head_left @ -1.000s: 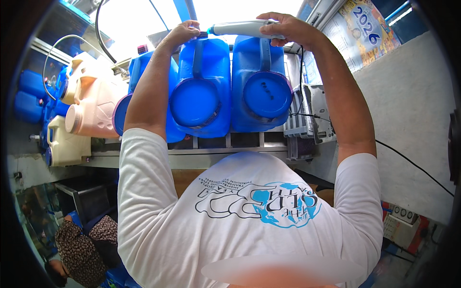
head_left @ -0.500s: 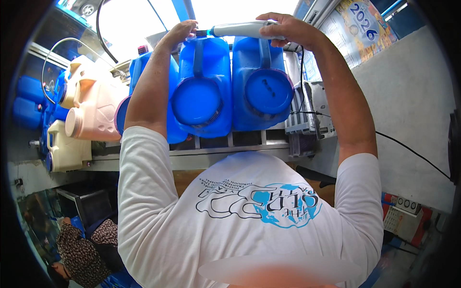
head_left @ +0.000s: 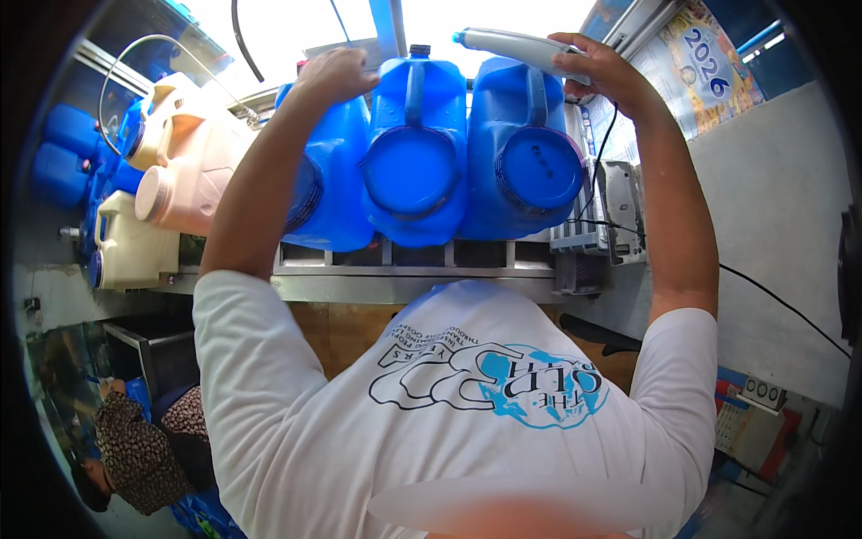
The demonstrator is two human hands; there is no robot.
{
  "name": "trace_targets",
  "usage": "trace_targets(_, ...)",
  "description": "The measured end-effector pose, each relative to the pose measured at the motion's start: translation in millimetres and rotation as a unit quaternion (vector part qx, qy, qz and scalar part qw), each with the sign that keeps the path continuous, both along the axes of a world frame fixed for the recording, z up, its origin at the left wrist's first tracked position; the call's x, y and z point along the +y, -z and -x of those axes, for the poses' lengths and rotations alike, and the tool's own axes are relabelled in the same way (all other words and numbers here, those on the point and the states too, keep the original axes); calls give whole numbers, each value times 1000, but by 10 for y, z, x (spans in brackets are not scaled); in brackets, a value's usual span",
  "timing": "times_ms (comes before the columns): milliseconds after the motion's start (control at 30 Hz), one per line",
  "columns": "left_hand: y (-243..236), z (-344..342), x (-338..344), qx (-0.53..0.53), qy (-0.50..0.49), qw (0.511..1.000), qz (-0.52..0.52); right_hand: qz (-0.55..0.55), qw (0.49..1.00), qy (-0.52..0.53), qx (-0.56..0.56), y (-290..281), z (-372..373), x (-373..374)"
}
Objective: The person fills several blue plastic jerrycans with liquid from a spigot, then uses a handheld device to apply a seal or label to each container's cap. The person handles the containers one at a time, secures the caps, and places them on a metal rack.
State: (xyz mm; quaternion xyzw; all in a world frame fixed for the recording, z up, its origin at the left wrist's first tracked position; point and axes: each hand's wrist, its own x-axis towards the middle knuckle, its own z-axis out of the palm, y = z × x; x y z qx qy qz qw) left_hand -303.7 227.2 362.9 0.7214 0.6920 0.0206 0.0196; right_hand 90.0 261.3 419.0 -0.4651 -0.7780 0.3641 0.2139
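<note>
My right hand (head_left: pixel 593 67) grips a long white handheld tool (head_left: pixel 507 45) with a light-blue tip, held above the right blue jug (head_left: pixel 539 171). My left hand (head_left: pixel 337 76) has its fingers curled over the top of the left blue jug (head_left: pixel 332 207); what is in them, if anything, is hidden. Between my hands stands the middle blue jug (head_left: pixel 409 175), with a dark cap (head_left: pixel 419 52) on its upright spout. All three jugs have a large round lid facing me.
The jugs rest on a steel counter (head_left: pixel 413 287). Cream and pink jugs (head_left: pixel 193 171) and more blue ones (head_left: pixel 63 171) are at the left. A grey machine (head_left: pixel 620 216) with cables is at the right, beside a wall. Another person (head_left: pixel 135 449) is at the lower left.
My left hand has left the middle jug's cap for the left jug's top. My right hand has moved right, taking the tool's tip off that cap. The jugs appear further right in view.
</note>
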Motion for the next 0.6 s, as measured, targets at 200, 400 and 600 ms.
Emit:
trace_targets(200, -172, 417, -640, 87, -158, 982, 64, -12, 1000, -9, -13, 111, 71, 112)
trace_targets(400, -35, 641, -705, 36, -141, 987, 65, -18, 998, -39, -38, 72, 358, 136)
trace_targets(600, -239, 474, -863, 101, -73, 986, 113, -68, 993, -14, -98, -44, 327, 73)
